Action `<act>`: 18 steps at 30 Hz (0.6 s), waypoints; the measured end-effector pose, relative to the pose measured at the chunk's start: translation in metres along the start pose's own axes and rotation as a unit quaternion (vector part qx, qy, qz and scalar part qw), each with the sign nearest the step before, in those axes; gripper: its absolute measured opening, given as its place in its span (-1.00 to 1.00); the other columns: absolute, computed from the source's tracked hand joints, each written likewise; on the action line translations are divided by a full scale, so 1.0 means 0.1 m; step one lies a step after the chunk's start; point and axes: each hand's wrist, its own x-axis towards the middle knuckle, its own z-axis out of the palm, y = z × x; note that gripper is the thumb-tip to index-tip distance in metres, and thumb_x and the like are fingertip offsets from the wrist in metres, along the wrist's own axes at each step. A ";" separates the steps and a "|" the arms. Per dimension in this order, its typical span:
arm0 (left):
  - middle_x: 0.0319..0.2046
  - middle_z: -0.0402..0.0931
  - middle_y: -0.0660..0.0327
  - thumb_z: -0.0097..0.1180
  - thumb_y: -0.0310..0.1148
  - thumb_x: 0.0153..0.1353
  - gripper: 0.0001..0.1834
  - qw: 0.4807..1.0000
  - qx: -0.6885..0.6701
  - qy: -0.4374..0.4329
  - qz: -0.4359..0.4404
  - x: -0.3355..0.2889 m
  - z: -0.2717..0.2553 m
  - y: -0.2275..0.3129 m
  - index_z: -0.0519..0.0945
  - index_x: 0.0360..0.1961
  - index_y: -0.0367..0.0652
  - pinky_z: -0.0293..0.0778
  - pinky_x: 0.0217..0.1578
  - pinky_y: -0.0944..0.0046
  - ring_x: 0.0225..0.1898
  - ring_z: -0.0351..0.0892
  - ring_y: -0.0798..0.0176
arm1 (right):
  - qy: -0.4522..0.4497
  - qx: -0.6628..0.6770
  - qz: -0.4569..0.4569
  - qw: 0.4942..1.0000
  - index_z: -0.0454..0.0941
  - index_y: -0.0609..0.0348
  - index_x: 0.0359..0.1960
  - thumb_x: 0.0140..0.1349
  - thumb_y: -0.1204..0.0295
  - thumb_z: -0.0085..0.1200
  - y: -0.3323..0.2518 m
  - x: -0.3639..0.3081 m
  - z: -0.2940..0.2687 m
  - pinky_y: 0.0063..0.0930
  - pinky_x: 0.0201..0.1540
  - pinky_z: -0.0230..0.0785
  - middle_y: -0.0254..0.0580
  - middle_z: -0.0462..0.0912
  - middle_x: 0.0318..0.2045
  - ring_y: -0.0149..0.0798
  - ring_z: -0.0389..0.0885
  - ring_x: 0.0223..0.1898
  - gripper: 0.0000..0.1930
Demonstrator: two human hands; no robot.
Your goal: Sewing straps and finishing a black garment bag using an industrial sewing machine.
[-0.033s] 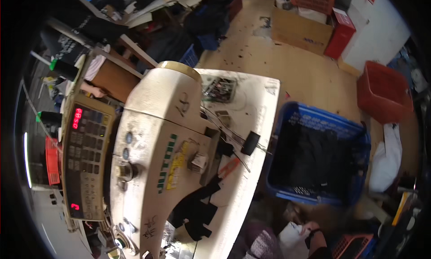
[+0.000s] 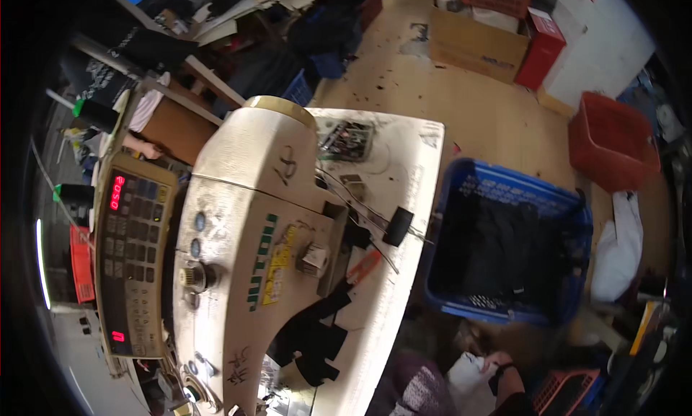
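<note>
Low on the right, my right hand [image 2: 497, 364], with a dark band at its wrist, is closed at the edge of a white cloth-like bundle [image 2: 467, 376] by my lap. Its fingers are small and partly blurred. My left hand does not show. A patterned purple-grey garment [image 2: 425, 391] covers my leg beside the bundle. To the left stands a cream sewing machine [image 2: 231, 200] with a lit control panel [image 2: 133, 257]. Dark fabric pieces [image 2: 313, 344] lie on its white table [image 2: 414, 156], near an orange-handled tool [image 2: 362, 267].
A blue basket [image 2: 522, 179] of dark cloth [image 2: 497, 250] stands right of the table. Further right are a red bin [image 2: 613, 145] and a white bag [image 2: 618, 261]. A tray of small metal parts [image 2: 349, 140] sits at the table's far end. Another person's hand [image 2: 149, 149] shows far left.
The whole view has shifted slightly, so the machine and basket appear a little further left. The lower red sign on the control panel differs. My right hand stays by the white bundle.
</note>
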 end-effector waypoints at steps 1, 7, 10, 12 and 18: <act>0.32 0.17 -0.18 -0.12 -0.30 0.33 -0.46 1.000 -0.011 -0.013 0.022 0.12 -0.04 0.04 0.28 0.28 -0.37 -0.04 0.35 -0.06 0.32 0.14 -0.21 | 0.057 0.043 0.068 0.995 0.75 0.16 -0.45 -0.41 0.44 0.45 0.11 0.01 -0.01 -0.47 -0.27 0.41 -0.22 0.70 -0.44 -0.32 0.60 -0.37 -0.66; 0.31 0.17 -0.19 -0.11 -0.30 0.33 -0.46 0.999 -0.038 -0.024 0.026 0.30 -0.36 0.19 0.29 0.27 -0.37 -0.02 0.34 -0.05 0.32 0.15 -0.21 | 0.005 -0.086 -0.105 0.991 0.68 0.22 -0.16 -0.47 0.22 0.40 -1.17 -0.75 0.61 -0.35 -0.12 0.42 -0.01 0.69 -0.22 -0.11 0.64 -0.16 -0.35; 0.31 0.18 -0.19 -0.11 -0.30 0.33 -0.47 0.998 -0.062 -0.017 0.013 0.38 -0.48 0.26 0.29 0.27 -0.37 -0.02 0.34 -0.05 0.31 0.15 -0.22 | 0.015 -0.218 -0.066 0.974 0.41 0.15 0.21 -0.50 0.23 0.39 -1.49 -0.74 0.68 -0.33 0.19 0.27 0.02 0.40 0.24 -0.04 0.34 0.27 -0.01; 0.31 0.18 -0.19 -0.11 -0.30 0.33 -0.47 0.997 -0.083 -0.005 0.000 0.45 -0.53 0.34 0.29 0.27 -0.37 -0.01 0.34 -0.05 0.31 0.16 -0.22 | -0.001 -0.230 -0.056 0.972 0.29 0.18 0.30 -0.51 0.21 0.39 -1.41 -0.60 0.65 -0.34 0.27 0.21 0.04 0.26 0.34 -0.02 0.22 0.36 0.10; 0.30 0.19 -0.19 -0.11 -0.30 0.33 -0.48 0.984 -0.161 0.048 -0.060 0.53 -0.58 0.64 0.30 0.26 -0.37 0.00 0.34 -0.05 0.30 0.17 -0.22 | -0.004 -0.097 -0.168 0.981 0.56 0.24 0.00 -0.23 0.41 0.26 -1.24 -0.50 0.66 -0.40 -0.06 0.42 0.00 0.65 -0.11 -0.15 0.58 0.00 -0.41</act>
